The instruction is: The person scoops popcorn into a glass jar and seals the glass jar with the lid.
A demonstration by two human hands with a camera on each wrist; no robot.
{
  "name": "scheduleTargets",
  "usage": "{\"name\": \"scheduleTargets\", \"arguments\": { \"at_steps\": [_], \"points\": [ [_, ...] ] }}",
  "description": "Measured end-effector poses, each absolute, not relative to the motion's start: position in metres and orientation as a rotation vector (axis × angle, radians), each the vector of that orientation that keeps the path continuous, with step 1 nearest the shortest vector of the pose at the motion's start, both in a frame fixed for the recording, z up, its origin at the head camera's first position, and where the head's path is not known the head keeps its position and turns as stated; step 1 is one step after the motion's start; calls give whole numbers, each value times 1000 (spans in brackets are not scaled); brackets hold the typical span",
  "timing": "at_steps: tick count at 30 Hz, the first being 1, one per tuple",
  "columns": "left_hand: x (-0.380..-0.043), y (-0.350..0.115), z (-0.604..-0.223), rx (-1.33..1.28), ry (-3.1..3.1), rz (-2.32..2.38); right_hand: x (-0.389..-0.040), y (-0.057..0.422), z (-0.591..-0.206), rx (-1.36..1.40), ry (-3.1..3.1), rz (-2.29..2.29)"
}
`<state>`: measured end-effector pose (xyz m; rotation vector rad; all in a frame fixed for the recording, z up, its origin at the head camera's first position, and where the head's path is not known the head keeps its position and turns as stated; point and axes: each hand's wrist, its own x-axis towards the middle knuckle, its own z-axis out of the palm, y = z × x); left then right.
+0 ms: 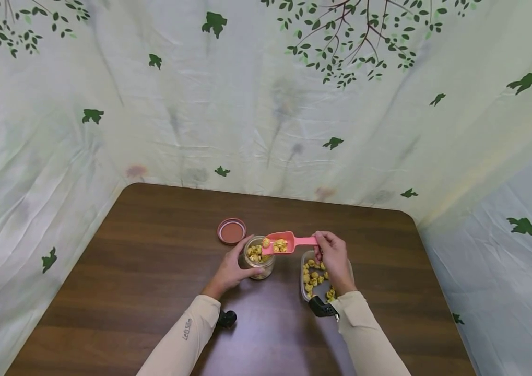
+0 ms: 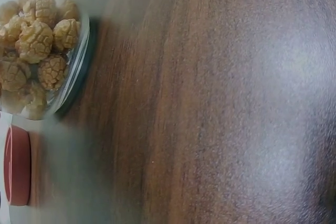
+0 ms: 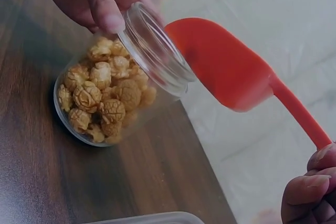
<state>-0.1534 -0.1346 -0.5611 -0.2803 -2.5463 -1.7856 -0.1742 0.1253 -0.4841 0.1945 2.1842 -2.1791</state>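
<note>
My left hand (image 1: 233, 270) grips a clear glass jar (image 3: 123, 90) near its mouth, thumb on one side and fingers on the other. Caramel popcorn (image 3: 100, 95) fills much of the jar, which stands on the table. By its handle, my right hand (image 1: 333, 257) holds a red scoop (image 1: 289, 242). The scoop's front edge lies over the jar's mouth, and a few popcorn pieces (image 1: 280, 245) sit in its bowl. In the left wrist view, the jar (image 2: 79, 72) shows at the upper left; the left hand is out of that view.
A red lid (image 1: 231, 231) lies on the brown table (image 1: 153, 250), behind and left of the jar. Below my right hand stands a clear plastic tub (image 1: 303, 282) with more popcorn. A printed cloth (image 1: 247, 104) hangs behind the table.
</note>
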Motion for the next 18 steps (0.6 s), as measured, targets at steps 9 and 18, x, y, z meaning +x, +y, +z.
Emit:
{"name": "scheduleTargets", "arguments": {
  "at_steps": [9,18],
  "points": [
    [-152,-134,-565,-254,-2541,-1795,-173,121,-481,165,2246,-2151],
    [-152,-132,-563,-230,-2544,-1798,-172,119,-476,147,2280,-2115]
  ]
}}
